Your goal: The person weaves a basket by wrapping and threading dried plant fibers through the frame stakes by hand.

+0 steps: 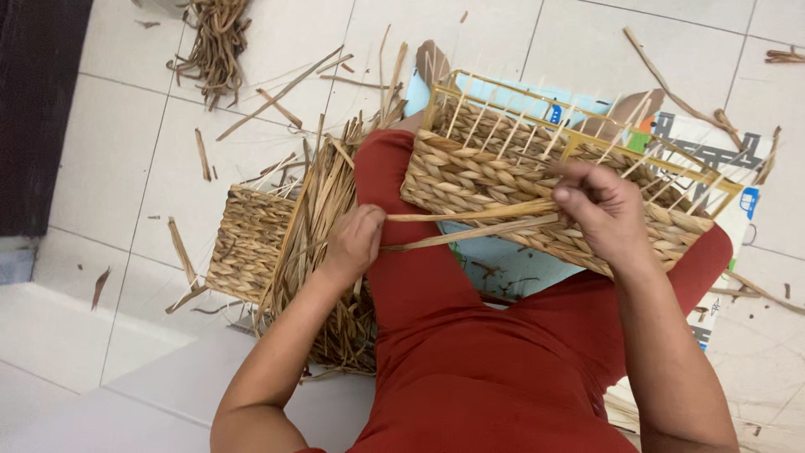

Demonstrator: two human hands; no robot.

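Two hands work over a white tiled floor (117,159) strewn with scraps: the left hand (354,243) and right hand (605,208) pinch straw strands (470,225) beside the half-woven basket (537,180) at centre, its far side hidden.

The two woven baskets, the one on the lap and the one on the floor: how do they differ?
The lap basket is unfinished, with a yellow wire frame and bare spokes above its weave; the floor basket shows no frame. The lap basket is touched by the right hand; the floor basket lies untouched, partly hidden behind loose strands. Both have the same tan braided weave.
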